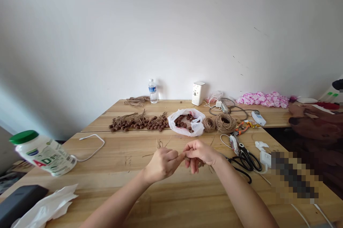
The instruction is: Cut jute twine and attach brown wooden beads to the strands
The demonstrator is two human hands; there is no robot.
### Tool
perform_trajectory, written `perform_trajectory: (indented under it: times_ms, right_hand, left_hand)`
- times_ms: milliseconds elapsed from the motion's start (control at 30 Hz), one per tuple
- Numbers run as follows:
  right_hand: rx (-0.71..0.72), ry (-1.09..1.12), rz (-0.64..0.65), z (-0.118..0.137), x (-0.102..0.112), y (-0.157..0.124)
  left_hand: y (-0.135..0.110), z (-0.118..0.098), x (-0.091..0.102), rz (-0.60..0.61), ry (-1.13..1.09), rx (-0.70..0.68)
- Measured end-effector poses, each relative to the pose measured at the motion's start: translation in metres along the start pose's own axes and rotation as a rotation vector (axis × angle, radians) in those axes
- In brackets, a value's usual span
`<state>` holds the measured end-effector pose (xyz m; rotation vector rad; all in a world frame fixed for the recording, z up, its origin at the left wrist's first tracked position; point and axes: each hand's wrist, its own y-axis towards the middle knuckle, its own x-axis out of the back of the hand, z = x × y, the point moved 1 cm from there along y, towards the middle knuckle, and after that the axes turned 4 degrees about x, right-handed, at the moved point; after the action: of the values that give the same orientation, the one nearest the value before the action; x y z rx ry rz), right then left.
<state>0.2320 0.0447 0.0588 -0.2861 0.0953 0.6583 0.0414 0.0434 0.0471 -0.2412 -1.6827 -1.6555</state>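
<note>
- while both hands meet over the table (171,199), just in front of the white bag (197,128) of brown beads, the right hand (199,153) pinches a twine piece (201,164) that hangs under its curled fingers.
- left hand (162,163): fingers curled, thumb and forefinger pinched narrow against the right fingertips; cannot tell if the strand reaches into that pinch.
- open room: bare wood in front of the bag on the near side of the hands, and between the hands and the white cable (91,145) left of the bag.
- edges: left table edge runs diagonally far left of the bag; a green-capped bottle (45,153) lies on its side close to it.
- tight side: right of the bag sit twine coils (225,122), orange pliers (242,128) and black scissors (248,160), the scissors just beside the right wrist.
- left of the bag: a row of beaded twine bunches (139,124).
- behind the bag: water bottle (152,91) and a white box (198,93) by the wall.
- writing: red "ad" on the green-capped bottle, rest blurred; water bottle has a blue label, too small to read.
</note>
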Motion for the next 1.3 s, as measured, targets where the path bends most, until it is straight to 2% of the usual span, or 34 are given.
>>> perform_trajectory:
  times_ms: [67,133,233,333,400,500,667,733,767,833,900,967,1000,1067,1200,1300]
  right_hand:
    - [-0.016,0.017,0.025,-0.001,0.002,0.001]
    - [-0.009,0.013,0.035,-0.003,0.005,0.003]
    - [0.009,-0.052,0.016,-0.006,0.011,0.006]
    - [-0.008,-0.249,-0.029,-0.008,0.018,0.008]
    - [-0.028,-0.484,-0.09,-0.008,0.024,0.007]
    - [-0.07,-0.852,-0.261,-0.005,0.038,0.003]
    - [-0.088,-1.111,-0.641,0.013,0.063,-0.013]
    - [-0.062,-1.195,-0.795,0.021,0.059,-0.02]
    - [0.003,-1.229,-0.84,0.024,0.05,-0.022]
    - [0.254,-1.257,-0.825,0.024,0.023,-0.022]
    - [0.572,-1.181,-0.65,0.017,-0.012,-0.018]
    - [0.69,-1.138,-0.449,0.003,-0.042,-0.009]
    - [0.707,-1.16,-0.44,-0.004,-0.052,-0.004]
    - [0.728,-1.241,-0.544,-0.015,-0.062,0.004]
    - [0.829,-1.387,-0.834,-0.024,-0.054,0.01]
    - [0.9,-1.466,-0.93,-0.023,-0.047,0.008]
  left_hand:
    - [0.001,0.0,0.0,-0.003,-0.134,0.06]
    - [0.003,0.0,0.001,0.006,-0.291,0.178]
    - [0.005,0.003,0.002,0.009,-0.578,0.479]
    - [0.005,0.013,0.004,-0.157,-0.848,0.916]
    - [0.004,0.022,0.007,-0.301,-0.98,1.168]
    - [0.003,0.036,0.014,-0.415,-1.116,1.355]
    - [0.004,0.048,0.024,-0.463,-1.138,1.41]
    - [0.004,0.046,0.023,-0.419,-1.122,1.43]
    - [0.005,0.044,0.021,-0.386,-1.112,1.442]
    - [0.006,0.037,0.016,-0.315,-1.081,1.467]
    - [0.007,0.029,0.011,-0.266,-1.045,1.478]
    - [0.009,0.022,0.007,-0.241,-1.025,1.465]
    - [0.01,0.018,0.006,-0.234,-1.022,1.452]
    - [0.01,0.013,0.004,-0.215,-1.029,1.425]
    - [0.011,0.005,0.002,-0.188,-1.06,1.408]
    - [0.011,0.002,-0.001,-0.159,-1.129,1.444]
